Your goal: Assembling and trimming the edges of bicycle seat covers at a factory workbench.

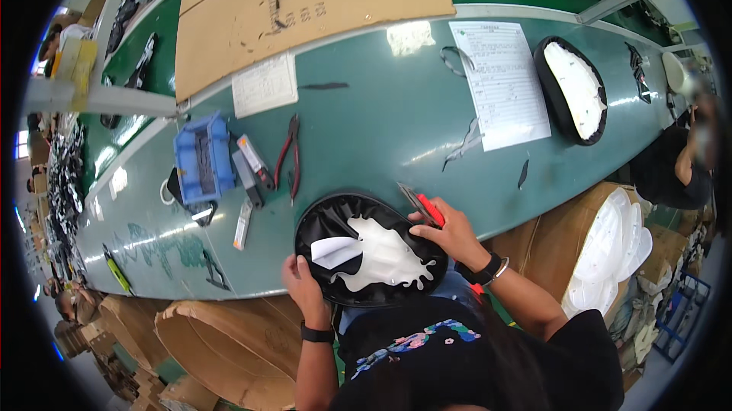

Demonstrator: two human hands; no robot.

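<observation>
Black, glossy material lines the oval piece (343, 215) that I have centred in the head view. It sits at the near edge of the green table (366, 136), apparently reaching past the edge toward the wearer's lap. Over its middle lies a ragged white sheet (385, 251), with a folded white slip (333, 252) on its left part. The hands are apart: the left hand (306, 283) is against the left rim, though I cannot tell whether its fingers hook underneath; the right hand (455, 231) is closed around a red-handled tool (432, 213) at the right rim, its tip pointing far and left.

As I judge it, the sharpest risk is that tip: a swing inward could nick the black lining or tear the white sheet. If the left hand let go, the overhang might tip the piece toward the lap, and a tilt could send the loose slip sliding off.

Left on the table, the blue bin (222, 153) has something dark inside, too indistinct for me to name. Near right, below table level, a cardboard box (545, 232) holds translucent white shells (614, 247). Near left stands another carton (191, 323); I can't make out its contents.
</observation>
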